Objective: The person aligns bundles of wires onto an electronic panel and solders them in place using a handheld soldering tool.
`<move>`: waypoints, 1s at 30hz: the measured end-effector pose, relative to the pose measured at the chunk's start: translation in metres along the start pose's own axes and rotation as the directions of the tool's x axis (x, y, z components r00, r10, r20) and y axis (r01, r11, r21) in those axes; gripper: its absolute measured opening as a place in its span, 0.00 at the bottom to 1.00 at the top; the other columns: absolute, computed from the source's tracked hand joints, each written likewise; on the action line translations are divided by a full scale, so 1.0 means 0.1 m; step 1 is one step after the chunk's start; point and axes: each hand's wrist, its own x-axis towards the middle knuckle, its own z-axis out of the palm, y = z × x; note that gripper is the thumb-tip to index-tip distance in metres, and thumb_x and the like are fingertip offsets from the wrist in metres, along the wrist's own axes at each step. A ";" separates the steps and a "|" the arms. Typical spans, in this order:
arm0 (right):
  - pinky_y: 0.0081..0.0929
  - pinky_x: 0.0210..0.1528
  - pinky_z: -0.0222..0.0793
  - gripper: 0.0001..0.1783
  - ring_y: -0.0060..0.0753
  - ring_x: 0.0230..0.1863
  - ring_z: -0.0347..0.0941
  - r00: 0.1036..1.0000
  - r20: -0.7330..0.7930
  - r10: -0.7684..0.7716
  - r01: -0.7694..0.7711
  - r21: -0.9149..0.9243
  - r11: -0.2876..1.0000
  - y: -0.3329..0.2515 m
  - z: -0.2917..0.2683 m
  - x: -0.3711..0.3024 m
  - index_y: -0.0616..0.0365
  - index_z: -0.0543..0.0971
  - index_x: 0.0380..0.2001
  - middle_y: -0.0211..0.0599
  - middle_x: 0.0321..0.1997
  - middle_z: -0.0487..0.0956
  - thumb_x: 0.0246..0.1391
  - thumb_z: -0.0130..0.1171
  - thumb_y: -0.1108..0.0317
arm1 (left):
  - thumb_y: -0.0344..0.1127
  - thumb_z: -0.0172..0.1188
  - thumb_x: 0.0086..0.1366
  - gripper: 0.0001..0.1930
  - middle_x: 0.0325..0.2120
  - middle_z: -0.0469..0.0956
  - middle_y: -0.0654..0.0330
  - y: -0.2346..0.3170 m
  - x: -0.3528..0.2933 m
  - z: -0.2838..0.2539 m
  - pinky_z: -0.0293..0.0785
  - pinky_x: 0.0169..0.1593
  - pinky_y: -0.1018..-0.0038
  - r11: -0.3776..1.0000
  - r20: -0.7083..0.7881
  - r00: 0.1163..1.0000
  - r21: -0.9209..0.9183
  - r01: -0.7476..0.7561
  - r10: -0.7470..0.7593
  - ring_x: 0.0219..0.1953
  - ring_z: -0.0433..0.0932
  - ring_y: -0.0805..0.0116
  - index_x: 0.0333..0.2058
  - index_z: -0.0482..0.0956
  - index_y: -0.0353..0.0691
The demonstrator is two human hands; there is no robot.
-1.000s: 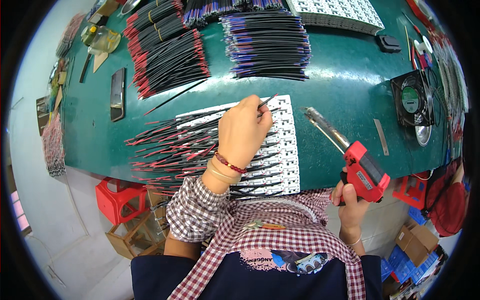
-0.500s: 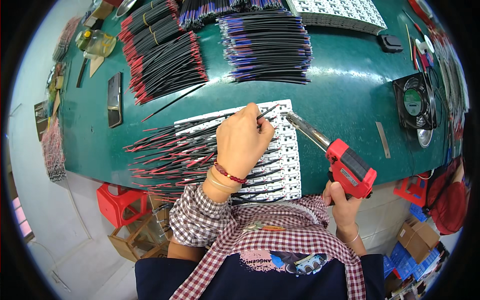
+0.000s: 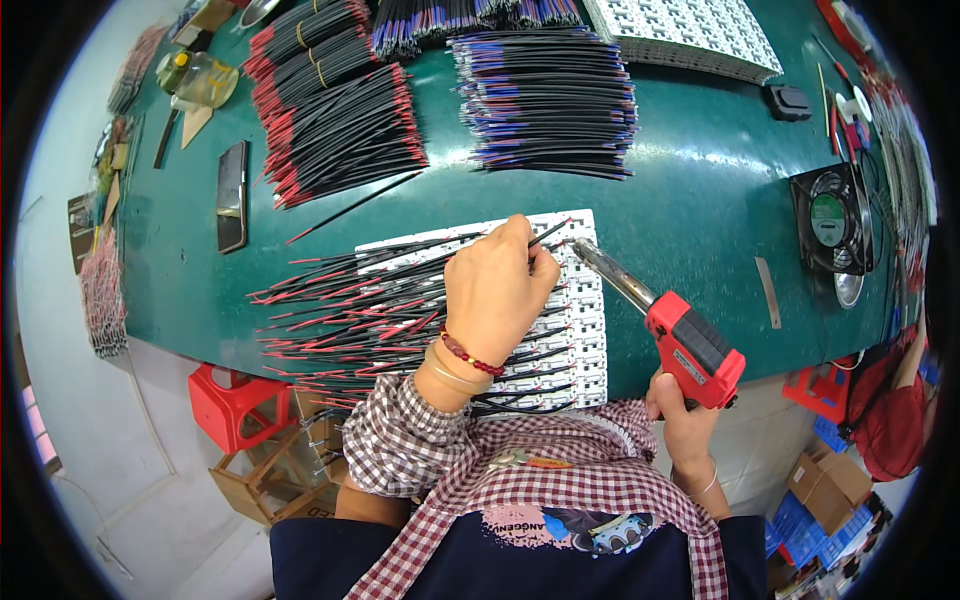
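Observation:
My left hand is closed in a pinch on a black wire, whose far end sticks out beyond the fingers over the upper right of a white panel. My right hand grips the handle of a red and black soldering gun. Its metal nozzle slants up and left, with the tip over the panel's upper right part, close to the pinched wire; whether they touch I cannot tell. Many black wires with red ends lie across the panel and spread out past its left side.
Bundles of red-tipped black wires and blue-and-black wires lie beyond the panel. A stack of white panels is at the back. A phone lies left; a black fan and metal strip lie right. Red stool below.
The whole view has shifted slightly. Relative to the panel, the soldering gun has come a little to the left. My left hand keeps its pinch on the wire.

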 end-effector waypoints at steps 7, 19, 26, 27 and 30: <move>0.21 0.18 0.60 0.10 0.22 0.15 0.64 1.000 -0.003 0.021 -0.021 0.099 0.995 -0.22 0.01 0.02 0.65 0.71 0.27 0.33 0.15 0.69 0.59 0.53 0.69 | 0.31 0.58 0.53 0.07 0.18 0.75 0.50 -0.02 -0.01 0.02 0.71 0.24 0.60 1.000 -0.013 1.000 -0.006 -0.009 0.009 0.20 0.75 0.50 0.22 0.70 0.35; 0.21 0.18 0.60 0.14 0.21 0.15 0.64 0.999 0.028 0.032 -0.035 0.096 0.995 -0.15 0.03 0.00 0.70 0.70 0.44 0.32 0.16 0.69 0.59 0.52 0.71 | 0.31 0.58 0.53 0.07 0.18 0.76 0.50 -0.02 -0.01 0.03 0.71 0.24 0.61 0.999 -0.020 1.000 0.023 -0.022 0.023 0.20 0.76 0.50 0.22 0.70 0.35; 0.20 0.18 0.60 0.13 0.21 0.15 0.64 0.997 0.067 0.038 -0.039 0.007 0.999 -0.13 0.01 0.00 0.69 0.70 0.45 0.32 0.16 0.69 0.58 0.51 0.73 | 0.31 0.58 0.53 0.08 0.17 0.76 0.50 -0.01 -0.03 0.01 0.71 0.24 0.61 0.998 -0.030 0.999 0.052 -0.025 0.026 0.19 0.76 0.50 0.22 0.69 0.35; 0.20 0.18 0.60 0.14 0.21 0.14 0.64 0.999 0.033 0.039 -0.040 0.044 0.998 -0.15 0.03 0.00 0.69 0.70 0.45 0.32 0.15 0.69 0.59 0.51 0.72 | 0.31 0.58 0.53 0.08 0.17 0.76 0.50 -0.01 -0.02 0.02 0.71 0.24 0.61 0.999 -0.029 0.999 0.043 -0.023 0.024 0.19 0.76 0.50 0.22 0.69 0.35; 0.21 0.18 0.60 0.15 0.21 0.14 0.63 0.999 -0.020 0.032 -0.030 0.095 0.995 -0.14 0.04 -0.01 0.70 0.70 0.46 0.32 0.15 0.69 0.59 0.52 0.70 | 0.31 0.58 0.53 0.08 0.17 0.76 0.50 0.00 -0.01 0.03 0.72 0.24 0.61 0.999 -0.023 0.999 0.038 -0.026 0.027 0.19 0.76 0.50 0.22 0.69 0.35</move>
